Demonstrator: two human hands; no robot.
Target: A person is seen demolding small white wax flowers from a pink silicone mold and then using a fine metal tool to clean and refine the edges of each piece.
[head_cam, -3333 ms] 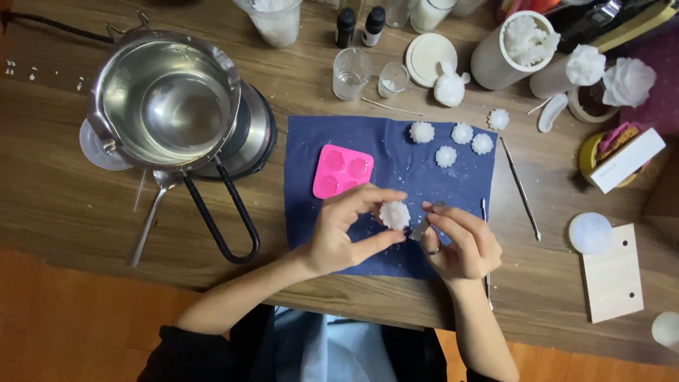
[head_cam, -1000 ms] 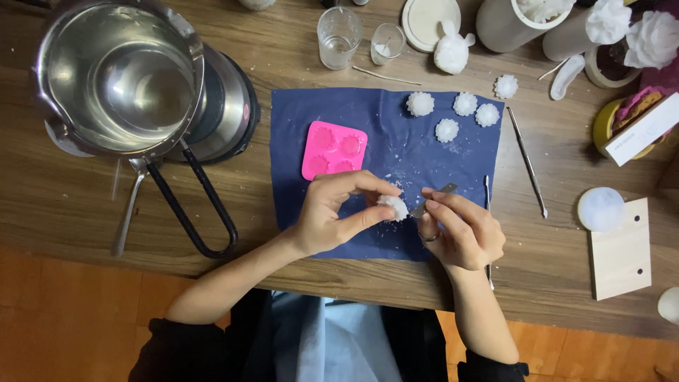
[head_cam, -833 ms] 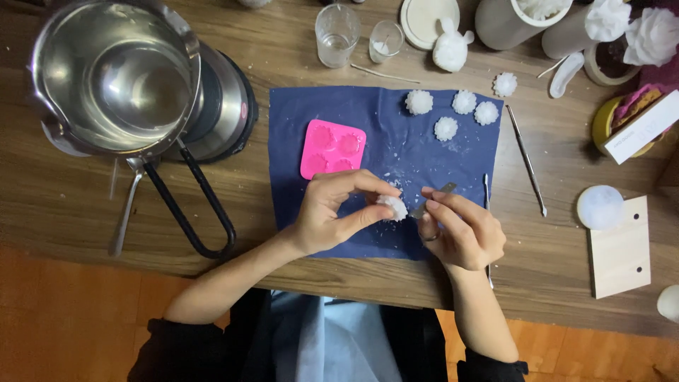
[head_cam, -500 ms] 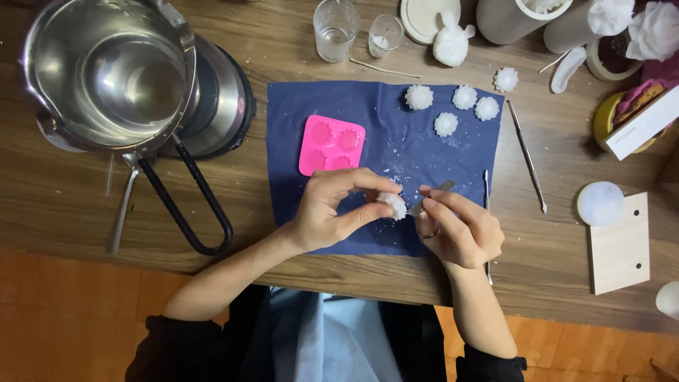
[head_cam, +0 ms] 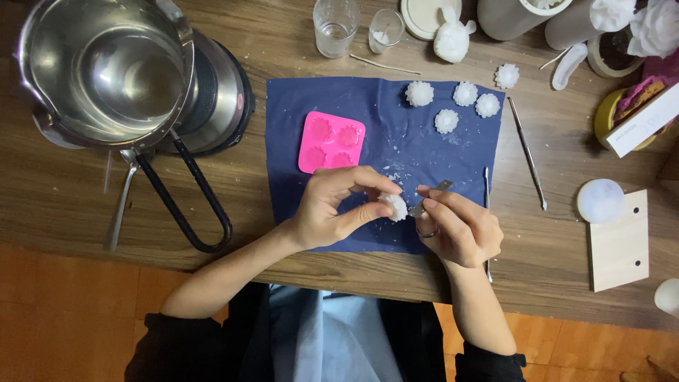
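Note:
My left hand (head_cam: 331, 209) pinches a small white flower-shaped wax piece (head_cam: 394, 206) between thumb and fingers over the dark blue cloth (head_cam: 382, 138). My right hand (head_cam: 460, 226) grips a thin metal tool (head_cam: 430, 197) whose tip touches the wax piece's right side. White crumbs lie on the cloth under both hands. A pink silicone mould (head_cam: 330, 141) rests on the cloth just above my left hand. Several more white wax flowers (head_cam: 446, 120) sit at the cloth's top right.
A steel pot (head_cam: 106, 67) with black handles sits on a heater at the left. Small glass cups (head_cam: 335, 26), a white rabbit figure (head_cam: 453, 40) and cylinders line the back. Metal picks (head_cam: 525, 152), a white disc (head_cam: 601, 201) and a wooden block (head_cam: 622, 240) lie at the right.
The view has shifted slightly. My hands stay in the same grip on the wax piece and tool, with only small movements of the fingers.

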